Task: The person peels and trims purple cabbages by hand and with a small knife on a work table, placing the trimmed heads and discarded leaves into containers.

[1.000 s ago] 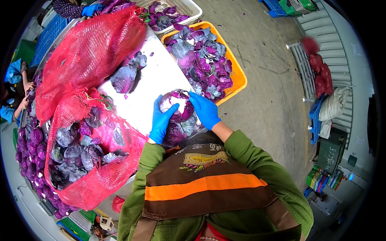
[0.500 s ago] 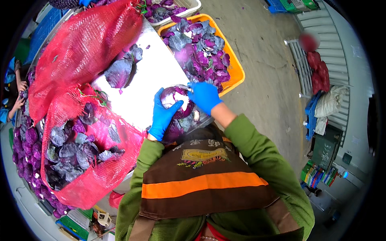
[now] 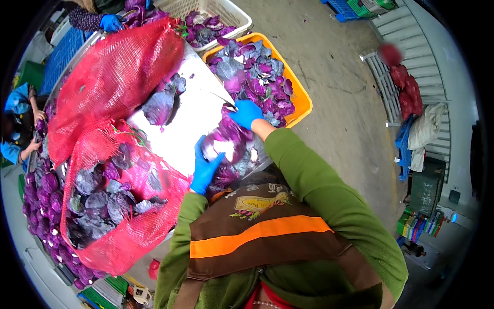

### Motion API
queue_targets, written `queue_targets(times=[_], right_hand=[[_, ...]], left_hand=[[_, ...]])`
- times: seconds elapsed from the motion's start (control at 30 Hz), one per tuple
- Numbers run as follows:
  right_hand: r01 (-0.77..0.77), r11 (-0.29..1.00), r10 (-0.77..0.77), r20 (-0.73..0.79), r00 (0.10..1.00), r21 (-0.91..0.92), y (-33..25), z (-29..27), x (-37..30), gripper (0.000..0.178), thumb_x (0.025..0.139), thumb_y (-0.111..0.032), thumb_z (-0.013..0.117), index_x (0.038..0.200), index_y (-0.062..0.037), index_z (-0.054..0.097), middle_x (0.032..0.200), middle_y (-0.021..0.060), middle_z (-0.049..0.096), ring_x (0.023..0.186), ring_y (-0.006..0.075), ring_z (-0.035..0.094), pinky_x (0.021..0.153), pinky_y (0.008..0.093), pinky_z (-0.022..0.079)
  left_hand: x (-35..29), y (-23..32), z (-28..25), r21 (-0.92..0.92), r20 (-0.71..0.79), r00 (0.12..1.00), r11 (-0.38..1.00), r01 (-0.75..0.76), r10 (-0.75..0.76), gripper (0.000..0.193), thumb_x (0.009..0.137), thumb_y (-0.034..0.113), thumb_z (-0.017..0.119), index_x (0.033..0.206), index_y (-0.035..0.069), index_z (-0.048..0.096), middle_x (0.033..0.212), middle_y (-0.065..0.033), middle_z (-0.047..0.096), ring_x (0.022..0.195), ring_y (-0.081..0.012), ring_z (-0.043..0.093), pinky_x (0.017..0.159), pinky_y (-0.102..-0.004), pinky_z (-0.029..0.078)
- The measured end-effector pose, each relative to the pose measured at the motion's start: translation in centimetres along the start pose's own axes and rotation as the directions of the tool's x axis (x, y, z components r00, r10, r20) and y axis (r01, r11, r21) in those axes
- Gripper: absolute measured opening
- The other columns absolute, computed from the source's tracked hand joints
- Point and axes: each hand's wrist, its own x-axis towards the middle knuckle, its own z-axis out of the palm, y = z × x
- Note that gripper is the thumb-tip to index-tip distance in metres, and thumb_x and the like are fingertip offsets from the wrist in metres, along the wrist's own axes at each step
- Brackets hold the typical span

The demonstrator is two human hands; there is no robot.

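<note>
A purple cabbage with a pale cut face rests in my left hand, whose blue-gloved fingers and thumb wrap its near left side. Just above it, my gloved right hand is closed on a knife; its thin blade points up and to the left, and the handle is hidden in the fist. A purple leaf hangs between the right hand and the cabbage. More loose leaves lie under the cabbage at the table's near edge. On the white tabletop, farther left, sits a dark cabbage leaf.
Right of the table stands an orange crate full of leaves, with a white basket behind it. Red mesh sacks of cabbages cover the left side, beside piled purple cabbages. Co-workers' hands show at far left and back.
My right hand has moved up and left, off the cabbage's side. The cabbage has turned in my left hand, its pale face now toward me. The whole view has shifted slightly.
</note>
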Motion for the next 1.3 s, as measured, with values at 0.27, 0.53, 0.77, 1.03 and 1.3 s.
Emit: queue_targets(times=[0.27, 0.53, 0.77, 1.03, 1.3], right_hand=[[-0.092, 0.927, 0.180, -0.216, 0.960, 0.363, 4.1, 4.1, 1.0, 0.056, 0.082, -0.042, 0.077, 0.117, 0.0010, 0.067, 0.109, 0.0242, 0.071, 0.100, 0.0385, 0.069, 0.085, 0.0452, 0.055], [0.055, 0.720, 0.169, -0.252, 0.953, 0.692, 3.4, 0.8, -2.2, 0.050, 0.091, -0.036, 0.075, 0.124, 0.0000, 0.063, 0.091, 0.0110, 0.069, 0.072, 0.0174, 0.062, 0.067, 0.0369, 0.053], [-0.029, 0.711, 0.046, -0.005, 0.999, 0.703, 2.2, 2.3, -10.4, 0.048, 0.095, -0.040, 0.070, 0.125, -0.0031, 0.066, 0.099, 0.0127, 0.069, 0.090, 0.0202, 0.064, 0.082, 0.0353, 0.051], [0.143, 0.958, -0.101, -0.170, 0.980, 0.251, 0.4, -1.7, -12.1, 0.044, 0.104, -0.045, 0.049, 0.134, -0.0150, 0.063, 0.118, 0.0199, 0.068, 0.101, 0.0402, 0.067, 0.084, 0.0459, 0.054], [-0.004, 0.987, 0.019, -0.093, 0.995, 0.160, 1.0, -2.1, -14.6, 0.057, 0.105, -0.047, 0.043, 0.151, -0.0123, 0.044, 0.115, 0.0215, 0.070, 0.098, 0.0403, 0.068, 0.081, 0.0477, 0.054]], left_hand=[[-3.7, 1.1, -0.7, -0.073, 0.042, 0.990, 0.988, 0.135, -0.132, 0.100, 0.070, 0.014, 0.093, 0.146, 0.006, 0.028, 0.135, -0.0184, 0.047, 0.124, -0.0285, 0.055, 0.102, -0.0397, 0.052], [-1.4, 1.0, 1.2, 0.361, 0.008, 0.974, 0.908, -0.214, 0.227, 0.095, 0.070, 0.036, 0.093, 0.137, -0.005, 0.041, 0.128, -0.0214, 0.048, 0.121, -0.0317, 0.052, 0.106, -0.0419, 0.044], [-0.6, 2.2, 0.1, 0.545, -0.227, 0.971, 0.836, 0.058, 0.080, 0.082, 0.067, 0.040, 0.096, 0.114, -0.007, 0.047, 0.113, -0.0154, 0.054, 0.094, -0.0220, 0.058, 0.080, -0.0375, 0.052], [1.9, 0.8, 2.6, -0.077, -0.071, 0.985, 0.985, 0.155, -0.160, 0.105, 0.071, 0.031, 0.094, 0.151, 0.004, 0.032, 0.138, -0.0194, 0.047, 0.126, -0.0267, 0.052, 0.105, -0.0411, 0.047], [0.8, 0.3, 6.1, -0.061, -0.297, 0.914, 0.961, 0.270, -0.276, 0.083, 0.072, 0.038, 0.093, 0.125, -0.002, 0.043, 0.122, -0.0170, 0.044, 0.108, -0.0248, 0.049, 0.097, -0.0374, 0.045]])
